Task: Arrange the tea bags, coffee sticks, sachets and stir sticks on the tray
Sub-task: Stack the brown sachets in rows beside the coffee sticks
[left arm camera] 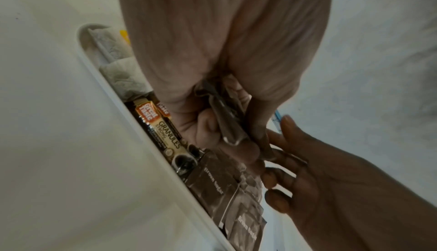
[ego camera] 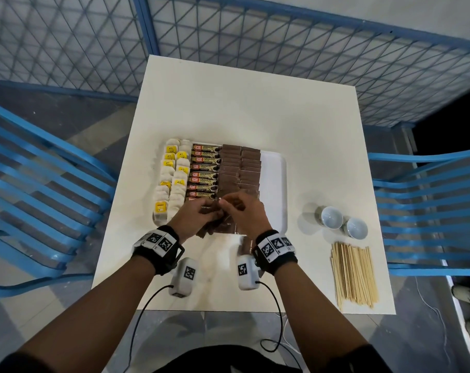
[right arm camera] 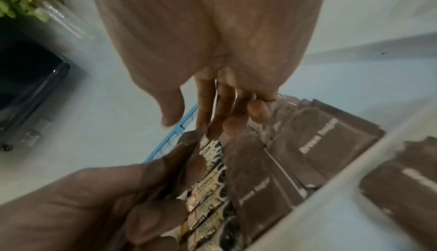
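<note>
A white tray (ego camera: 274, 184) carries two columns of tea bags (ego camera: 172, 179), a column of coffee sticks (ego camera: 204, 168) and two columns of brown sugar sachets (ego camera: 240, 168). Both hands meet over the tray's near edge. My left hand (ego camera: 204, 212) grips a small bundle of brown sachets (left arm camera: 224, 117), seen edge-on in the left wrist view. My right hand (ego camera: 230, 205) has its fingers stretched out, touching that bundle; its thumb stands apart and nothing lies between thumb and fingers. One brown sachet (ego camera: 248, 244) lies on the table beside the right wrist. Wooden stir sticks (ego camera: 353, 275) lie in a pile at the table's right.
Two small white cups (ego camera: 332, 217) (ego camera: 356, 228) stand right of the tray, just behind the stir sticks. The tray's right strip is bare. Blue slatted chairs (ego camera: 40, 184) flank the table on both sides, and a blue mesh fence (ego camera: 282, 44) runs behind it.
</note>
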Demonstrator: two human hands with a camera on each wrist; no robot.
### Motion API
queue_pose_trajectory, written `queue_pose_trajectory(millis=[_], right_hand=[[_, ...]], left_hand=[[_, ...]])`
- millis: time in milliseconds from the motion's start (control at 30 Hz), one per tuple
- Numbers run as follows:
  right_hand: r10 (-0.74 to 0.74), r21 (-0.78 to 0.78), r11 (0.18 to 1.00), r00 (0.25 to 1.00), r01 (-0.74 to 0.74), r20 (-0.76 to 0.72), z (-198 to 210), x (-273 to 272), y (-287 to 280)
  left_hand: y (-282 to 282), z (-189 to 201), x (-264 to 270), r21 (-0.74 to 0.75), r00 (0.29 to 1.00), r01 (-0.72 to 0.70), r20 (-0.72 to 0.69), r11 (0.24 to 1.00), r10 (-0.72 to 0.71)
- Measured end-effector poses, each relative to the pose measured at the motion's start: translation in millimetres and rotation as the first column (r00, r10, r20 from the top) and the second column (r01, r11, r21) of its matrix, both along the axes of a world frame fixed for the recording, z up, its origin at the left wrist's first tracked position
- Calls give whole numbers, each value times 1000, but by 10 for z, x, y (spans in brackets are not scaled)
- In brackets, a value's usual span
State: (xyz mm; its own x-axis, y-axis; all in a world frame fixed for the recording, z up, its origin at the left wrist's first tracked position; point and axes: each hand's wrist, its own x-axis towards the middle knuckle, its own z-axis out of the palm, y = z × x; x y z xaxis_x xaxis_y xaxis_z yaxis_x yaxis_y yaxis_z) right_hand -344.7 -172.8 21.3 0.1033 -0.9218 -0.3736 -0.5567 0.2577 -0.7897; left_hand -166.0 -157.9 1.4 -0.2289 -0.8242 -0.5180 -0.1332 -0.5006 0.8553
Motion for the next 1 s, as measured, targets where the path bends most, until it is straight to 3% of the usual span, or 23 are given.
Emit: queue_pose_trajectory(millis=[100,267,433,633,833,1000], right_hand=[[34,-26,999,999,-35,-16,0,-10,-65],[-106,-56,992,992,110,72,-74,-54,-48],[-184,-49,981,981,187,63,-139,-73,-27],[-112,91,990,992,107,58,-170,-47,-14],[-210,7,978,977,210,36,-181,-111,-79],[52,-37,998,998,-51,47,-58,-146,-72]], left_hand=[[-15,15,-15,53,1000,10,25,999,-11],[-39,9,-20,4,992,-110,58,994,110],[-62,-4,-32,9,987,-139,81,990,138],[-85,5,-106,-34,950,-286,120,958,288],[-92,71,-113,23,974,-169,159,985,164],[-114,134,-122,-123,975,-147,148,981,165]])
